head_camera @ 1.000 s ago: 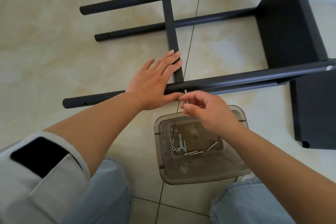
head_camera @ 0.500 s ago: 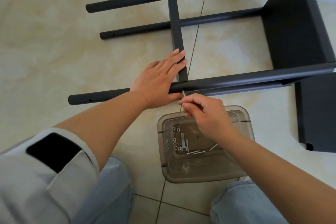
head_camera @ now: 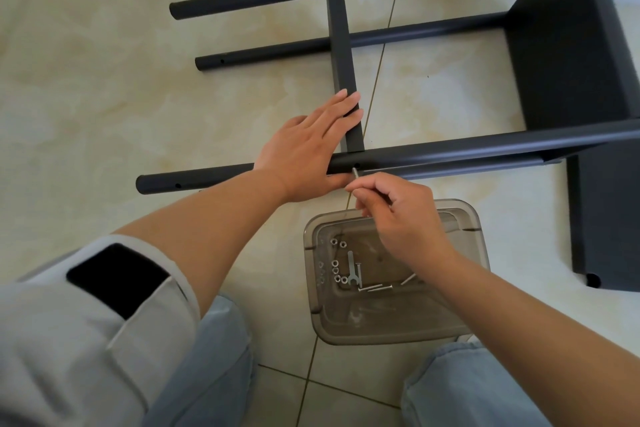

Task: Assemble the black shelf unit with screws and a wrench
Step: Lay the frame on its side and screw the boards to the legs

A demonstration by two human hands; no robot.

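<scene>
Beige floor tiles (head_camera: 104, 97) at center: my left hand (head_camera: 304, 149) lies flat on the black tube (head_camera: 450, 152); my right grip (head_camera: 398, 215) pinches a screw (head_camera: 355, 173) at its hole.

Right hand (head_camera: 401, 218) pinches screw (head_camera: 355, 174) at tube (head_camera: 450, 152) hole; left hand (head_camera: 304, 149) flat on tube.

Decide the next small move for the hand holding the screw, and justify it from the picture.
Probably push the screw into the hole in the near tube: the right hand pinches it with its tip at that hole, while the left hand steadies the crossbar.
</scene>
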